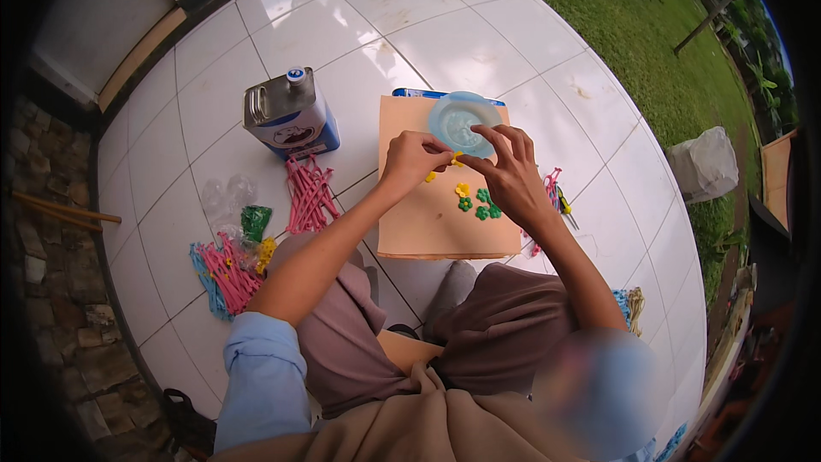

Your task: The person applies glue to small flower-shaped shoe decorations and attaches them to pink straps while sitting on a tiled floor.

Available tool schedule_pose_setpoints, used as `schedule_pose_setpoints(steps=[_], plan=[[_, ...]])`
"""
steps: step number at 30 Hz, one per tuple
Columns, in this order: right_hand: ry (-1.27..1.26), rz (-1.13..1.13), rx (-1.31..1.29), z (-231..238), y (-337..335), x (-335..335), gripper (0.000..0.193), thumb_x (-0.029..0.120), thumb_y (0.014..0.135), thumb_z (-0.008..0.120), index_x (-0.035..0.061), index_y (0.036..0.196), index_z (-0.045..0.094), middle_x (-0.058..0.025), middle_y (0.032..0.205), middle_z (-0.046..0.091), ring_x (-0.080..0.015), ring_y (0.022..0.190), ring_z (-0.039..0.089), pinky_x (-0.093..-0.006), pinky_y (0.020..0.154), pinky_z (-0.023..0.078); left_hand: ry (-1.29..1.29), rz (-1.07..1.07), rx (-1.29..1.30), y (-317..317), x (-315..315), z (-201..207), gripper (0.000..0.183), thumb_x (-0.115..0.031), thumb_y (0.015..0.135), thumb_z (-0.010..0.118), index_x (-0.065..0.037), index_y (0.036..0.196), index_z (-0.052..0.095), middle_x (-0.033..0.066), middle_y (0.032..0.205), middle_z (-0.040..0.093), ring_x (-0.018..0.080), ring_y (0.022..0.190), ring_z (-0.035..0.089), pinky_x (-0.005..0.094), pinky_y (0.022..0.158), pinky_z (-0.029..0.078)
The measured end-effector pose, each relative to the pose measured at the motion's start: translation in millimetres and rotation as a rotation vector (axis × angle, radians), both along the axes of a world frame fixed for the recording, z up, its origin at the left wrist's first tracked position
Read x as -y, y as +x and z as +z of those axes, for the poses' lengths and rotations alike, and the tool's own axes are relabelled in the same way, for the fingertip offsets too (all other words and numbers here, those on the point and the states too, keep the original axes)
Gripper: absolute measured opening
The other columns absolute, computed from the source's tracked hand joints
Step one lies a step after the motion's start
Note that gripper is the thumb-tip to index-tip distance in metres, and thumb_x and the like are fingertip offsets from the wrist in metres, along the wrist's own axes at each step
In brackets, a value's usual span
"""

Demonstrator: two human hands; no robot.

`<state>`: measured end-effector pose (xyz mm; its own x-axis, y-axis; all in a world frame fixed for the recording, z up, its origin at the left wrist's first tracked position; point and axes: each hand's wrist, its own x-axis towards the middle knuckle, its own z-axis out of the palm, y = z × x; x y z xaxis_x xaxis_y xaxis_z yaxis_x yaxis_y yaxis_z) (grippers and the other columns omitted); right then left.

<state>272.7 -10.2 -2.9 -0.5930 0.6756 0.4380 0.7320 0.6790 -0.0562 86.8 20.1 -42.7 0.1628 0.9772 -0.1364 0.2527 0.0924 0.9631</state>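
Above the tan board [406,231], my left hand [412,161] pinches a small yellow flower-shaped piece [457,158] between its fingertips. My right hand [510,178] meets it from the other side, one fingertip at the piece and the other fingers raised and spread near a pale blue bowl [436,122]. The bowl, with something clear in it, stands at the board's far end. Below the hands lie another yellow flower piece [463,190] and several green flower pieces [483,210]. One more yellow piece [430,177] shows partly under my left hand.
A metal can [295,120] stands left of the board, with pink strips [310,195] beside it. Nearer are clear plastic bags, a green packet [255,222] and pink and blue strips [229,272]. Yellow-handled scissors [565,204] lie to the right. White tiles [342,43] border grass.
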Motion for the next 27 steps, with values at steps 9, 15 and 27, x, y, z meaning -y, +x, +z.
schedule_pose_setpoints(steps=[9, 15, 27], plan=[[0.003, -0.075, -0.019, -4, 2, -7, 0.038, -0.004, 0.065, 0.058, 0.0155, 0.097, 0.064, -0.0059, 0.123, 0.044, -0.0288, 0.113, 0.04, -0.0451, 0.097, 0.032, -0.071, -0.013, 0.015, -2, -1, 1, 0.015, -0.006, 0.076, 0.068, 0.004, 0.086, 0.067, 0.0113, 0.076, 0.068, 0.0128, 0.065, 0.065, 0.0212, 0.062, 0.053], [-0.106, -0.235, -0.061, -33, 16, -24, 0.039, -0.007, 0.067, 0.053, 0.0151, 0.098, 0.063, -0.0106, 0.122, 0.044, -0.0328, 0.113, 0.039, -0.0459, 0.093, 0.035, 0.282, -0.097, -0.487, 6, 8, -25, 0.014, -0.008, 0.074, 0.066, 0.0, 0.086, 0.066, 0.011, 0.076, 0.065, 0.0227, 0.069, 0.065, 0.0308, 0.067, 0.052], [-0.147, -0.342, 0.026, -62, 20, -37, 0.039, -0.003, 0.07, 0.05, 0.0159, 0.101, 0.064, -0.014, 0.121, 0.044, -0.0324, 0.115, 0.036, -0.0466, 0.094, 0.032, 0.38, -0.327, -0.438, 23, 25, -26, 0.02, -0.007, 0.07, 0.07, 0.0, 0.087, 0.061, 0.0139, 0.088, 0.057, 0.0306, 0.086, 0.059, 0.0388, 0.076, 0.048]])
